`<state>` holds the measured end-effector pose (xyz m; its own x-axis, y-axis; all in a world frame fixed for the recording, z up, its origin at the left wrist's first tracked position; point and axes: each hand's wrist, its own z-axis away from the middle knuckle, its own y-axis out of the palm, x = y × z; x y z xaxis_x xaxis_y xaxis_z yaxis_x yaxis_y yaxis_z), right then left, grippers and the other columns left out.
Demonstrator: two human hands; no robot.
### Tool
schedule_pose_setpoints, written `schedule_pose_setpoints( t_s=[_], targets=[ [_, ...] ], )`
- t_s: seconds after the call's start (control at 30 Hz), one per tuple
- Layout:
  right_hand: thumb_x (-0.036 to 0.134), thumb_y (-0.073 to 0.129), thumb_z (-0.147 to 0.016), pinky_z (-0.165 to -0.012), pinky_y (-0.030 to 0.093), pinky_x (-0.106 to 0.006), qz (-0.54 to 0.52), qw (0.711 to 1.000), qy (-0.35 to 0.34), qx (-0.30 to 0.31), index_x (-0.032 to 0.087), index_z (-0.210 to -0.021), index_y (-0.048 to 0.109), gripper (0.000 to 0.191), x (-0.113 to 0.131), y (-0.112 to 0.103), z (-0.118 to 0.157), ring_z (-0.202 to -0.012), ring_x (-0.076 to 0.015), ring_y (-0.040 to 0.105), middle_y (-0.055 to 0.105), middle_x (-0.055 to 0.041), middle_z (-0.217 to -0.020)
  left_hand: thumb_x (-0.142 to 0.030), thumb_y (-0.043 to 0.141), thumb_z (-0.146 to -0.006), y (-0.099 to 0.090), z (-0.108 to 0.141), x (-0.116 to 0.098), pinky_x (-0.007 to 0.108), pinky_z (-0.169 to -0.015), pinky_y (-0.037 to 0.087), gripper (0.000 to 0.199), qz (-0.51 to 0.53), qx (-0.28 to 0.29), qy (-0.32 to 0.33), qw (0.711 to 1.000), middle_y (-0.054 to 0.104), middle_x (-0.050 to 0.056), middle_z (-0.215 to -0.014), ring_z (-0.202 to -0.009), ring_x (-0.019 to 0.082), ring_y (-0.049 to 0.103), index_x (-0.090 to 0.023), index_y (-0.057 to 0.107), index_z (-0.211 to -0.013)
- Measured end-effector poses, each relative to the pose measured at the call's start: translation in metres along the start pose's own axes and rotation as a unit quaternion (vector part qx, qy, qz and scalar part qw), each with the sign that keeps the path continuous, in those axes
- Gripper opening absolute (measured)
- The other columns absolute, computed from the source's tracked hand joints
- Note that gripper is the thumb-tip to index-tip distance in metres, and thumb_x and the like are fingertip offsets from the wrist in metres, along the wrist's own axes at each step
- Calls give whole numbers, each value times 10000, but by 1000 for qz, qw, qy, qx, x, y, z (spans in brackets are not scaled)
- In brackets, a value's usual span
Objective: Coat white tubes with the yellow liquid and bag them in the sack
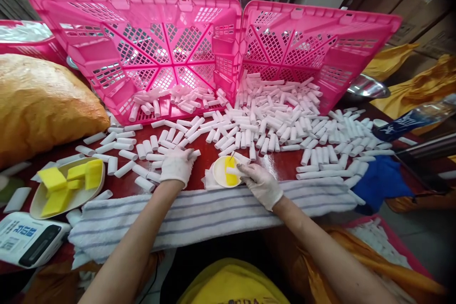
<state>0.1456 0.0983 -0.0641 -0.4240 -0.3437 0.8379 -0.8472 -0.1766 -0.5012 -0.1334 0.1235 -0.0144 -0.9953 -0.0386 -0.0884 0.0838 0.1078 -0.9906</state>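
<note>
Over small dish [218, 172], R hand [261, 184] pinches white cylinder [232, 171]; loose grip might drop it (L hand [177, 167] at pile [285, 121], grip unclear).

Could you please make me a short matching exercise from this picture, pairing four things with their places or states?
Things
1. Pale, shallow oval dish
2. Small round white dish
3. White cloth towel with blue-grey stripes
4. White-gloved right hand

Places and states
A. Pinching a short white tube
B. Bearing several thick yellow blocks
C. Spread along the near edge of the red table
D. Bearing a single yellow piece

Right pairs: 1-B, 2-D, 3-C, 4-A
</note>
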Motion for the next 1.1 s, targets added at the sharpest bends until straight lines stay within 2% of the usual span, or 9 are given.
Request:
schedule_pose_setpoints(
  t_s=[0.2, 0.3, 0.37, 0.5, 0.63, 0.73, 0.83, 1.0, 1.1],
  targets=[
    [362, 563, -861, -941, 487, -368, -55, 995, 84, -24, 217, -1191, 613, 364, 14, 3, 5, -1010, -210, 611, 643, -79, -1106, -462, 490, -834, -1, 11, -1, 373, -766, 438, 325, 16, -22, -8, 1000, 620, 82, -941, -814, 247, 564, -241, 715, -910],
    [328, 602, -831, -880, 517, -356, -49, 996, 12, -69, 201, -1024, 674, 242, 19, 6, 7, -924, -198, 626, 647, -75, -981, -387, 602, -760, 0, 21, 1, 351, -782, 452, 239, 77, -20, -11, 997, 630, 73, -916, -836, 235, 573, -214, 703, -891],
    [322, 627, -812, -863, 524, -355, -39, 996, -5, -76, 203, -1043, 664, 262, 19, 7, 8, -928, -199, 623, 640, -73, -996, -369, 637, -727, -1, 28, 3, 324, -768, 465, 245, 154, -2, -29, 988, 646, 59, -890, -824, 215, 587, -195, 680, -894],
    [338, 573, -859, -900, 518, -353, -53, 995, 63, -60, 209, -1122, 623, 297, 16, 9, 12, -982, -192, 627, 652, -74, -1078, -428, 622, -746, -2, 40, 1, 294, -782, 485, 325, 319, 35, -76, 944, 691, 22, -930, -822, 182, 622, -198, 643, -975],
    [290, 611, -825, -842, 531, -345, -22, 995, -22, -91, 219, -971, 646, 166, 12, 11, 15, -901, -181, 625, 642, -57, -956, -463, 564, -802, 5, 49, -7, 278, -961, 441, 450, 451, 63, -68, 888, 661, 24, -1149, -1042, 169, 605, -214, 604, -1175],
    [298, 630, -813, -853, 522, -353, 3, 996, -12, -86, 213, -1060, 617, 262, 11, 12, 16, -936, -189, 616, 639, -67, -1014, -458, 552, -818, 8, 53, -13, 289, -1022, 406, 472, 480, 75, -60, 872, 626, 29, -1222, -1111, 166, 577, -219, 581, -1224],
    [290, 575, -856, -857, 510, -349, 16, 997, -7, -69, 201, -1086, 621, 250, 15, 10, 15, -920, -178, 616, 653, -74, -1009, -450, 552, -817, 7, 54, -17, 303, -1023, 411, 465, 502, 74, -67, 859, 628, 56, -1216, -1112, 176, 579, -182, 588, -1197],
    [256, 591, -833, -701, 466, -303, 91, 990, -101, -32, 202, -787, 683, 116, 34, 4, 20, -729, -147, 548, 608, -42, -764, -437, 626, -746, 3, 59, -24, 341, -961, 463, 476, 573, 78, -90, 811, 660, 91, -1136, -1028, 202, 617, -146, 599, -1122],
    [330, 650, -800, -699, 469, -277, -49, 994, -2, -94, 195, -868, 644, 151, 47, 3, 25, -771, -142, 565, 615, -42, -859, -419, 681, -699, -1, 65, -33, 350, -926, 485, 487, 618, 99, -93, 774, 671, 95, -1104, -989, 207, 630, -141, 604, -1091]
  ],
)
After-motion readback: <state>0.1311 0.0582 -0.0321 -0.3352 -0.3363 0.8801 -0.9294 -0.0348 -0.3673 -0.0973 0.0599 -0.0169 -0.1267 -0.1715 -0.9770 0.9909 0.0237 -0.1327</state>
